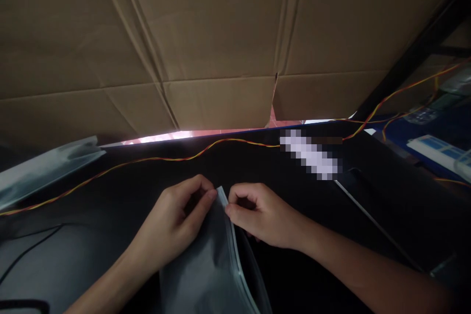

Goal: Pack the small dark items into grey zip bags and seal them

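Note:
A translucent zip bag (206, 274) lies in front of me on the dark tabletop, its zip edge running from the far corner down toward the bottom of the view. My left hand (180, 216) pinches the bag's far corner between thumb and forefinger. Just to the right, my right hand (263, 213) grips the zip edge a little below that corner, thumb against forefinger. Below my right hand the bag's mouth gapes, its two sides apart. What the bag holds, if anything, cannot be made out.
Large cardboard sheets (221, 34) stand behind the table. A twisted red and yellow wire (147, 159) crosses the tabletop. Another clear plastic bag (47, 167) lies at the left, a black cable (31, 252) nearer me. At the right are a thin rod (375, 221) and a blue-and-white package (441, 154).

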Demonstrator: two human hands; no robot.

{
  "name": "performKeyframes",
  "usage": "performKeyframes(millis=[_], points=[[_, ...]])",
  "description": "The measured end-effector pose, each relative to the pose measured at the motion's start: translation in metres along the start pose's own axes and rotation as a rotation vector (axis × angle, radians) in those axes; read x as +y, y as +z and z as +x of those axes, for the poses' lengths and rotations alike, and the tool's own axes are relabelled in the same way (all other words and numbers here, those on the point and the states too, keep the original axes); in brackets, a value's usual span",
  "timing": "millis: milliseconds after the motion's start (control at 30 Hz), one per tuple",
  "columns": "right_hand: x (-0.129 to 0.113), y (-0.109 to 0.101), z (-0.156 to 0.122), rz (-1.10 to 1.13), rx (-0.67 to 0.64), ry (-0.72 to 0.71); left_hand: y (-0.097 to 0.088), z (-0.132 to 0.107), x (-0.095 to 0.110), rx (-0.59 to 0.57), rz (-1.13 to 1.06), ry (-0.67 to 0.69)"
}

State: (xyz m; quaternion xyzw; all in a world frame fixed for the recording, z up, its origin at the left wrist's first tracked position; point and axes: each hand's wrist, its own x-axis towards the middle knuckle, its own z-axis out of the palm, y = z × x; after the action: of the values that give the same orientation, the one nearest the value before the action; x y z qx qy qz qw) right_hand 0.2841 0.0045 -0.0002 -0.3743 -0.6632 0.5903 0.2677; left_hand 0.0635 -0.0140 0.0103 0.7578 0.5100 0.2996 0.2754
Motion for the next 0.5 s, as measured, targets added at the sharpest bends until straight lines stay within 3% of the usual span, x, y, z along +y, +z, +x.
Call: performKeyframes(millis=[133,233,367,433,500], points=[[-0.003,0.002,-0.006,0.003,-0.149,0.195,-0.01,0.005,-0.018,0.141,0.1,-0.034],[-0.007,0.0,-0.012,-0.009,-0.333,0.284,-0.025,0.011,-0.032,0.247,0.188,-0.072],[-0.013,-0.006,-0.016,-0.055,-0.546,0.337,-0.044,0.019,-0.04,0.204,0.304,-0.136],[-0.014,-0.011,-0.015,-0.104,-0.591,0.331,-0.05,0.021,-0.036,0.186,0.393,-0.109],[-0.013,-0.015,-0.01,-0.16,-0.517,0.275,-0.05,0.019,-0.028,0.222,0.53,-0.024]])
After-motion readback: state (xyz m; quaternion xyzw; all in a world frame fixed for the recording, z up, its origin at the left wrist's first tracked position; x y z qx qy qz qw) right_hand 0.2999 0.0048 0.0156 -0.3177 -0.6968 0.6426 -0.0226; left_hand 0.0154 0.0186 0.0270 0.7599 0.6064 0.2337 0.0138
